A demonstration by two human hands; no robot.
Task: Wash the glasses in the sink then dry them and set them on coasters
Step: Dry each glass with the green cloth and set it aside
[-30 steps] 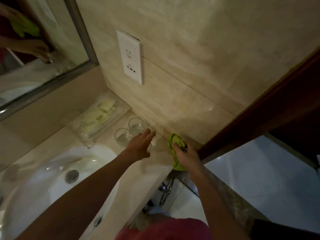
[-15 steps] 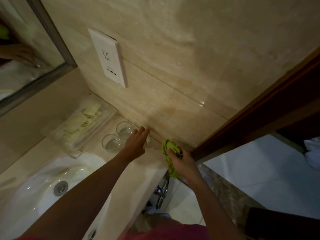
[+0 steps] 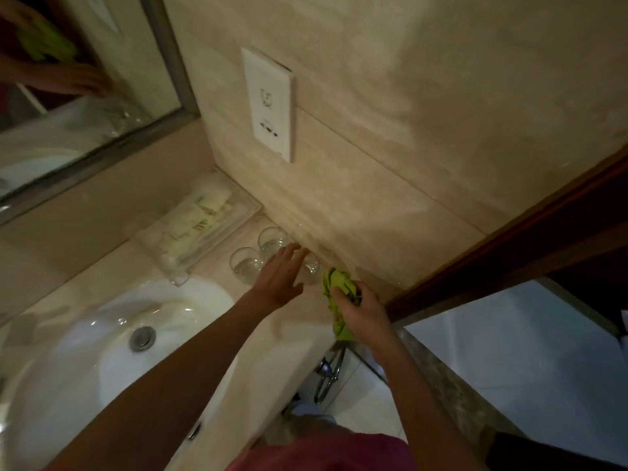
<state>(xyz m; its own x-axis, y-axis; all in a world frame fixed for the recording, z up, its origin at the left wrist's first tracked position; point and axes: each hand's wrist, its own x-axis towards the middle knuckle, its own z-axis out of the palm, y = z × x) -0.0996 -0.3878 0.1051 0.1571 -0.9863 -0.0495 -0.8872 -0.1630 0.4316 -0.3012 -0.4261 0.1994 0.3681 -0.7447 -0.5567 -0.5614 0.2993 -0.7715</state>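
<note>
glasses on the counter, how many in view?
3. One glass nearest the sink, one by the wall behind it, and one partly hidden under the left hand. Others may be hidden.

Both arms are bare, with no sleeves, from the left hand (image 3: 277,278) and right hand (image 3: 362,312) back. A pinkish-red shirt (image 3: 323,453) shows below.

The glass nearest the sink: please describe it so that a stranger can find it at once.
Start at the white sink and go right along the counter toward the wall. Three clear glasses stand there beside a clear tray. The glass nearest the sink stands farthest from the wall and nearest the basin's edge, uncovered, left of the left hand.
</note>
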